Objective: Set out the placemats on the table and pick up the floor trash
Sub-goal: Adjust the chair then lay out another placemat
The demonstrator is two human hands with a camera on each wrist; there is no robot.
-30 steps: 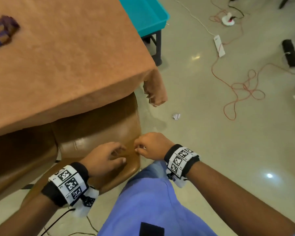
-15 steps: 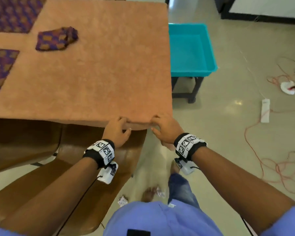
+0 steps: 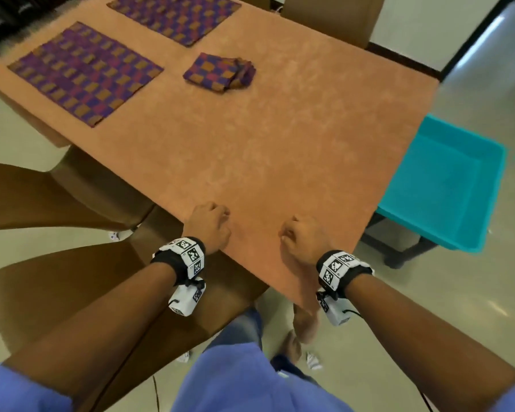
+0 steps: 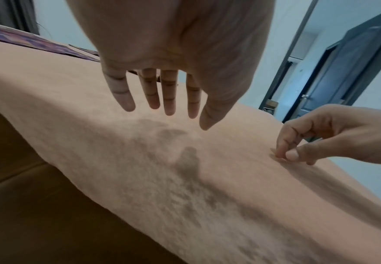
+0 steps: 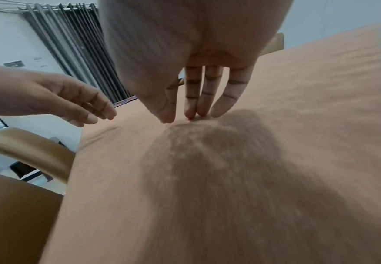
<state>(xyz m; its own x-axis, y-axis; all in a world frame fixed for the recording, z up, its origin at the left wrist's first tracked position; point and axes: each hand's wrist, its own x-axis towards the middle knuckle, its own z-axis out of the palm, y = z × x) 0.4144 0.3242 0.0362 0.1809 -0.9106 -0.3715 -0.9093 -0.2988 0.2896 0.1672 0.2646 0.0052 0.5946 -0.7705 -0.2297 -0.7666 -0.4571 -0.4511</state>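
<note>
Two purple checked placemats point(image 3: 87, 71) point(image 3: 176, 16) lie flat at the far left of the orange-clothed table point(image 3: 280, 138). A folded stack of placemats point(image 3: 219, 72) sits past them, mid-table. My left hand point(image 3: 211, 221) hovers just above the near edge with straight, spread fingers point(image 4: 167, 100) and holds nothing. To its right, my right hand point(image 3: 298, 236) touches the cloth with its fingertips point(image 5: 192, 110). Crumpled white paper scraps lie on the floor by my feet point(image 3: 314, 361) point(image 3: 185, 356) and under a chair point(image 3: 113, 235).
Brown chairs point(image 3: 72, 286) stand tucked at the near left side and another chair point(image 3: 333, 16) at the far side. A teal bin point(image 3: 446, 185) on a dark stand sits beside the table's right edge. The floor is pale and glossy.
Both hands came up from the chair seat to the table's near edge, let go of it, and now sit over the tabletop. My view rose from the floor to the table.
</note>
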